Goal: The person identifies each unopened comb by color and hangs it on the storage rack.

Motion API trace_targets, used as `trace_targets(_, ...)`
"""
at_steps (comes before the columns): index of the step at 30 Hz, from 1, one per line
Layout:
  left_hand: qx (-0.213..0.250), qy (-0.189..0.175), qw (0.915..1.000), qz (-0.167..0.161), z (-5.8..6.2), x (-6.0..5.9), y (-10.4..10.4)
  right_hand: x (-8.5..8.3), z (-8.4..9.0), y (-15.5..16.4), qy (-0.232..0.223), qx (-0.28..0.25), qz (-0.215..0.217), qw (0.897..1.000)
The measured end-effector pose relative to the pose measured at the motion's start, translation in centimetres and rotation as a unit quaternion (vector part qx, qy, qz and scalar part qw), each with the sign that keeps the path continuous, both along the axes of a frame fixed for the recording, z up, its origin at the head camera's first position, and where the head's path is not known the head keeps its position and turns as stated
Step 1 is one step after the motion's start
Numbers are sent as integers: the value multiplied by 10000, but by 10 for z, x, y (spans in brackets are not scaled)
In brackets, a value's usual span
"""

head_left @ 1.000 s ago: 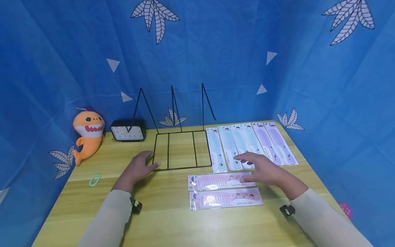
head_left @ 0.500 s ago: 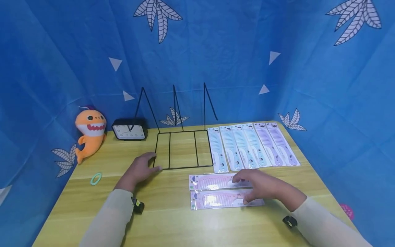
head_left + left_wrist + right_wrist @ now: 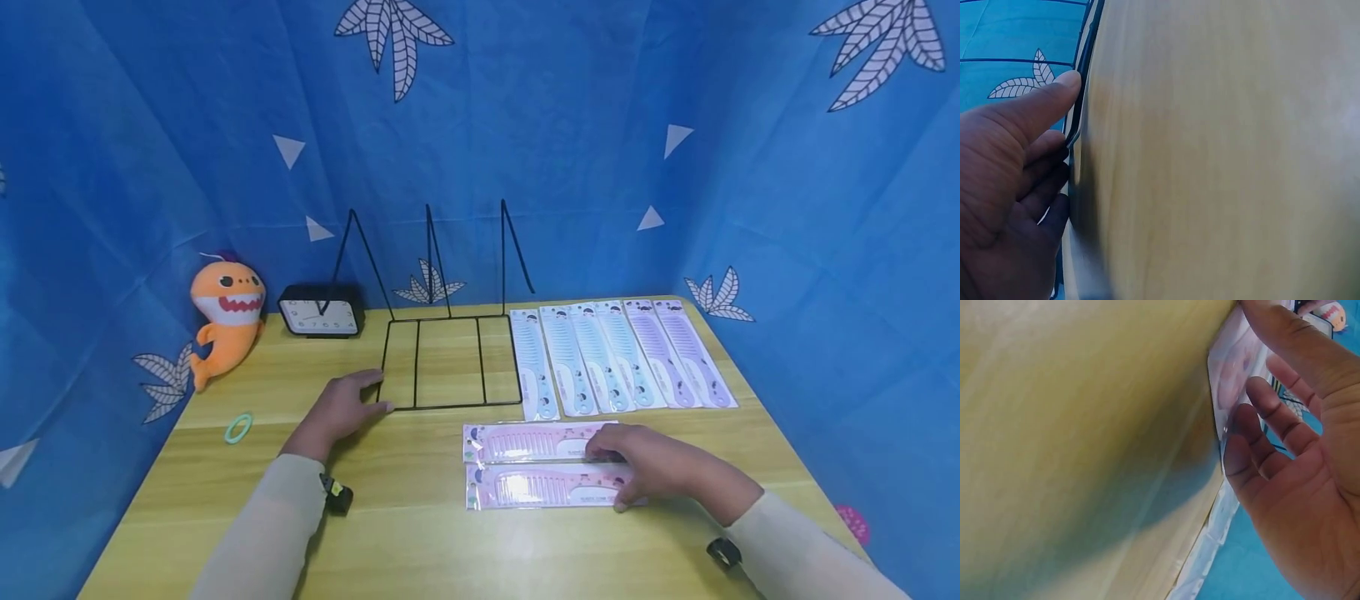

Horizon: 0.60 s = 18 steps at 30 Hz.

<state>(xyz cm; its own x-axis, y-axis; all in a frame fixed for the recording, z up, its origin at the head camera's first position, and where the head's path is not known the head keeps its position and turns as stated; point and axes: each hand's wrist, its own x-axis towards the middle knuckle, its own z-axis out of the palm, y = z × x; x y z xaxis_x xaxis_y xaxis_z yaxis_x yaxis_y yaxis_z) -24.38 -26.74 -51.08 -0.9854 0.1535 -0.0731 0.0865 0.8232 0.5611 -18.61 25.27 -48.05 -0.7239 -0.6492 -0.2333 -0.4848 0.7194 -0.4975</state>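
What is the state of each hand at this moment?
Left hand: open, touching the black wire rack.
Right hand: open, spanning the nearer pink comb packet.

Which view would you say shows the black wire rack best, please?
The head view: the black wire rack shows almost whole, base and uprights. The left wrist view catches only part of it by the left hand; in the right wrist view, dark lines beyond the right hand may belong to it.

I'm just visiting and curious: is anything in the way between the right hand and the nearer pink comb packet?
Nothing visible is. The right hand is at the right end of the nearer pink packet; the farther pink packet lies alongside, not between.
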Motion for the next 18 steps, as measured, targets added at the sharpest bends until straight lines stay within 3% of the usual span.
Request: trace_targets(18,-166,-250,9995,74,1,-1,2,3,2,-4,15,235,-89,9997)
